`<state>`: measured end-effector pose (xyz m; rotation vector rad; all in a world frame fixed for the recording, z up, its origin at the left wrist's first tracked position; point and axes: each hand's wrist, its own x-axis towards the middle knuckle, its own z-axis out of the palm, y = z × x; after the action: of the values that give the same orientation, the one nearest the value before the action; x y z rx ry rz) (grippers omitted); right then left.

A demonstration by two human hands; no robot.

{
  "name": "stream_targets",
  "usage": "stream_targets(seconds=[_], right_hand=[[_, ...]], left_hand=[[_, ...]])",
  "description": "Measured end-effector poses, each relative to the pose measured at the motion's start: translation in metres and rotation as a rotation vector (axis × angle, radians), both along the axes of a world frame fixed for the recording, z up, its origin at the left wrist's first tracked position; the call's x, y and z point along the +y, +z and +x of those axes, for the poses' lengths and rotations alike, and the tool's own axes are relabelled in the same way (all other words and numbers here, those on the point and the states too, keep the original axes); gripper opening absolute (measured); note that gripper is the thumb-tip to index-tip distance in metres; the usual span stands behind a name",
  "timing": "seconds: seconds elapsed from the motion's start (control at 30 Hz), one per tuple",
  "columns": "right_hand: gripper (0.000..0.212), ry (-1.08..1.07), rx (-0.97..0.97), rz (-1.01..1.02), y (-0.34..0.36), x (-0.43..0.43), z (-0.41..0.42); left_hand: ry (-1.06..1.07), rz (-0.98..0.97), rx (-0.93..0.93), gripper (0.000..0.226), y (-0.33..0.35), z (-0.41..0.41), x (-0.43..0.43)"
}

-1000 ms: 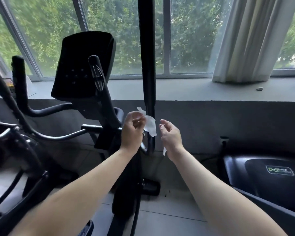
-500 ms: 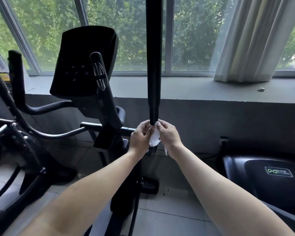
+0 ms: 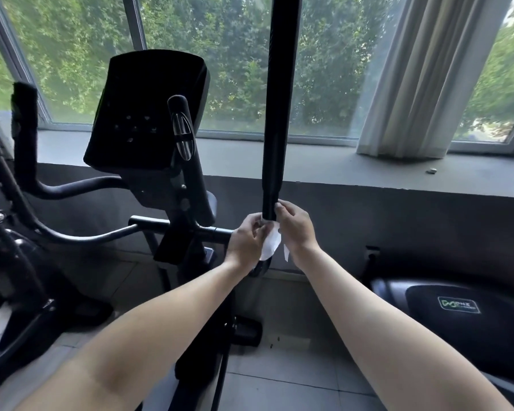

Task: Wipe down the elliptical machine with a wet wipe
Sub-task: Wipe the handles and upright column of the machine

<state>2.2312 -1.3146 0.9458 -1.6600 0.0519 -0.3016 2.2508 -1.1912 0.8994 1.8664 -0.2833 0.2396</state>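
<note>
A black elliptical machine is seen filling the left and centre of the view, set on a tiled floor before a wide window through which green foliage is visible. A pale curtain is hung at the right of the window, above a grey sill. At the lower right, part of a second dark machine with a small green logo is shown.

The elliptical's console is tilted toward the viewer at upper left, with a short fixed grip bearing a metal sensor plate just beside it. A tall upright handlebar is seen rising out of the top of the frame at centre.

Two bare forearms are extended from the bottom edge toward the lower end of that handlebar's foam grip. The left hand is closed with its fingertips pinched on the white wet wipe, at the left side of the bar. The right hand is curled against the right side of the bar, its fingers pressed onto the upper edge of the same wipe. The wipe is held against the bar where the foam ends, with its loose lower part hanging between the two wrists. A small object, too small to be identified, is seen on the sill.
</note>
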Motion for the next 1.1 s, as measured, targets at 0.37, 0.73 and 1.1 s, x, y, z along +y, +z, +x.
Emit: stream_targets(seconds=[0.37,0.73,1.1], right_hand=[[0.022,-0.023,-0.009,-0.055,0.004,0.010,-0.005],[0.020,-0.104,0.018,-0.155,-0.011,0.013,-0.012],[0.032,-0.057,0.070,-0.098,-0.017,-0.001,-0.012]], left_hand=[[-0.062,-0.053,-0.105,0.028,0.040,0.009,0.007],[-0.186,0.118,0.070,0.015,-0.018,0.003,0.013],[-0.055,-0.082,-0.222,0.014,0.039,0.009,-0.011]])
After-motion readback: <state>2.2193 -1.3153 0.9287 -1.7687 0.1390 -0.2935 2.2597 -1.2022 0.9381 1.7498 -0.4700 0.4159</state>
